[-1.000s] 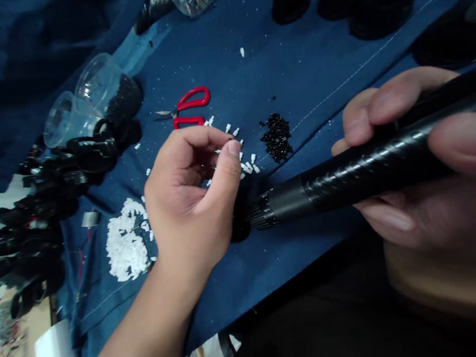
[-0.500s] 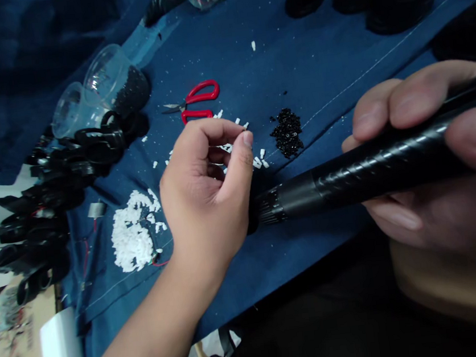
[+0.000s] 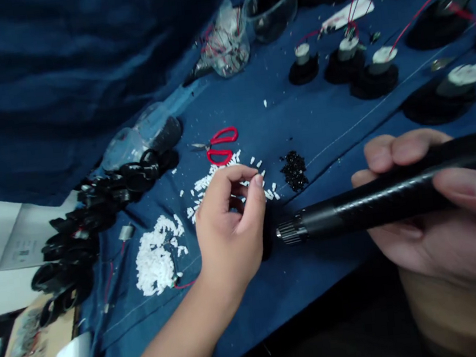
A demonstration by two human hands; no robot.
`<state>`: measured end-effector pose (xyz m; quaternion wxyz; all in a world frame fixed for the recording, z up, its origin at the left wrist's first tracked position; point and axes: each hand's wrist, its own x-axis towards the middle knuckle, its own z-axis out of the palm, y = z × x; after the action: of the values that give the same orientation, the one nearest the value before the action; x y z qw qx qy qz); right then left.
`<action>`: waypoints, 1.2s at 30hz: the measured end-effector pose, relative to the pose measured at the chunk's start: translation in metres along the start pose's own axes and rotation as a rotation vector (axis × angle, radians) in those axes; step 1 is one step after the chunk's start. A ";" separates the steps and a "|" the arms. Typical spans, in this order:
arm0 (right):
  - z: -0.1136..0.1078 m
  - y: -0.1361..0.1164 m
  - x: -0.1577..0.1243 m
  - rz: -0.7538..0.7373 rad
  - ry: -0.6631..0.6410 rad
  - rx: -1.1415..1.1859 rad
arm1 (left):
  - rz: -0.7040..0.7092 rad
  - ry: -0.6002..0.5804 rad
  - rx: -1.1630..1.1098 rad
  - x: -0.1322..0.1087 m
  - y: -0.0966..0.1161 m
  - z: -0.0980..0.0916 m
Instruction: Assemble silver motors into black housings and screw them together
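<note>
My left hand is pinched, thumb tip against forefinger tip, above the blue cloth. Anything between those tips is too small to make out. Wrapped in my right hand is a black electric screwdriver, its ribbed nose pointing left toward my left wrist, a short way apart from it. A dark thing under my left hand is mostly hidden. Small white plastic pieces lie scattered behind my left hand, near red-handled scissors. A small heap of black screws or similar tiny parts sits beyond the screwdriver.
A bigger heap of white pieces lies to the left, beside a small motor. Black ring-like parts pile along the left edge. Clear tubs stand at the back. Motors on black bases with red wires stand at back right.
The view has tilted up, so the tubs and the wired motors show more. The screwdriver's nose has come out from behind my left hand. Both hands keep their grips.
</note>
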<state>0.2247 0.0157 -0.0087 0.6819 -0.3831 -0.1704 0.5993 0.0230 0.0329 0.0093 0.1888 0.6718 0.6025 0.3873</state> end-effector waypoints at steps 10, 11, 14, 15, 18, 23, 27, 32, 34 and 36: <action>-0.006 0.003 0.013 -0.078 0.199 0.180 | -0.116 0.044 -0.287 -0.003 -0.009 -0.002; -0.004 0.004 0.013 -0.095 0.215 0.187 | -0.111 0.037 -0.298 -0.003 -0.009 -0.002; -0.004 0.005 0.012 -0.110 0.203 0.212 | -0.092 0.017 -0.309 -0.003 -0.009 -0.003; -0.005 0.005 0.012 -0.106 0.191 0.217 | -0.090 0.011 -0.311 -0.003 -0.010 -0.003; -0.006 0.005 0.012 -0.101 0.186 0.221 | -0.088 -0.016 -0.322 -0.003 -0.010 -0.004; -0.008 0.005 0.011 -0.093 0.140 0.237 | -0.082 -0.042 -0.324 -0.003 -0.011 -0.005; -0.009 0.005 0.011 -0.105 0.115 0.257 | -0.074 -0.051 -0.350 -0.004 -0.012 -0.005; -0.007 0.004 0.012 -0.108 0.146 0.257 | -0.069 -0.079 -0.398 -0.003 -0.013 -0.006; -0.007 0.004 0.012 -0.099 0.148 0.258 | -0.078 -0.111 -0.421 -0.002 -0.013 -0.007; -0.009 0.004 0.012 -0.095 0.149 0.259 | -0.090 -0.143 -0.446 -0.001 -0.012 -0.007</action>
<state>0.2304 0.0241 -0.0199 0.7639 -0.3270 -0.0588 0.5533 0.0098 0.0331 0.0042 0.3919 0.6115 0.5166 0.4533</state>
